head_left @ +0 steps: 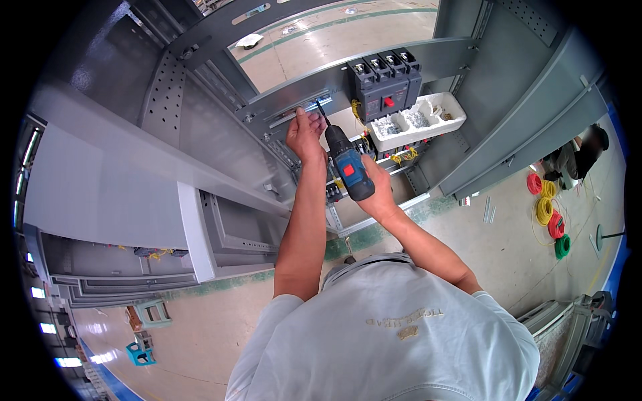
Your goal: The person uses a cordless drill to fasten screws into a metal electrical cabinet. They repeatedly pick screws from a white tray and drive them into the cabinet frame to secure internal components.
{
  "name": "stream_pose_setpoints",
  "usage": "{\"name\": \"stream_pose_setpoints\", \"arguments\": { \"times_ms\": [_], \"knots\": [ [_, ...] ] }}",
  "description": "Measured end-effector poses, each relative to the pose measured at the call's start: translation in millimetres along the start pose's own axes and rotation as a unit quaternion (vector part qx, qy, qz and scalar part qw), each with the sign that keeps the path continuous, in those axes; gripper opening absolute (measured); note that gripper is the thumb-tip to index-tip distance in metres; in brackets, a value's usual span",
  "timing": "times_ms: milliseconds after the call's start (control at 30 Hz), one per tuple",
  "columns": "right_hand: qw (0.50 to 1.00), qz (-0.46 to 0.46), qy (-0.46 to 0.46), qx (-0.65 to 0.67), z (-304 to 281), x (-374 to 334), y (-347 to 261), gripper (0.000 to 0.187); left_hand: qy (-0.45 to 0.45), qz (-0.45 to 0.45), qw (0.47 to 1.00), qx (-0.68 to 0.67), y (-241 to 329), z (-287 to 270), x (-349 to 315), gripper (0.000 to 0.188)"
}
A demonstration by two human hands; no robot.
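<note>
Grey steel cabinet rail (294, 110) just left of the black breaker (384, 83) is mid-fastening: left hand (304, 134) pinches the fixing at the bit, right hand (378, 190) grips the blue drill (349, 167), the screw apparently not yet driven home.

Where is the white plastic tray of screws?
In the head view, the white plastic tray sits upper right inside the grey cabinet, just below the black circuit breaker.
</note>
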State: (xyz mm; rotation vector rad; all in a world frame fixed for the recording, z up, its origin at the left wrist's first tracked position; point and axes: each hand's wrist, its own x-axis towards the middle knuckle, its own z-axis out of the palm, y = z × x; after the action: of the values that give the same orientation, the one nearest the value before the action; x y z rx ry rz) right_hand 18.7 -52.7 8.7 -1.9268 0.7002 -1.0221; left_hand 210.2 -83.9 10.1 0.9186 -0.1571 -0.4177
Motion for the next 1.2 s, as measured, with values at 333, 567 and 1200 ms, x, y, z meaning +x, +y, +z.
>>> {"name": "stream_pose_setpoints", "arguments": {
  "times_ms": [333,567,1200],
  "knots": [
    [0.999,-0.031,0.021,-0.001,0,0,-8,0.018,-0.019,-0.005,0.999,0.032,0,-6,4,0.035],
    [1.0,0.009,-0.003,0.002,-1,-1,-3,0.03,-0.019,0.009,0.998,0.057,2,-7,5,0.037],
    [1.0,0.016,-0.006,-0.009,2,-1,8,0.025,-0.03,-0.011,0.999,0.012,-1,-7,5,0.032]
  ]
}}
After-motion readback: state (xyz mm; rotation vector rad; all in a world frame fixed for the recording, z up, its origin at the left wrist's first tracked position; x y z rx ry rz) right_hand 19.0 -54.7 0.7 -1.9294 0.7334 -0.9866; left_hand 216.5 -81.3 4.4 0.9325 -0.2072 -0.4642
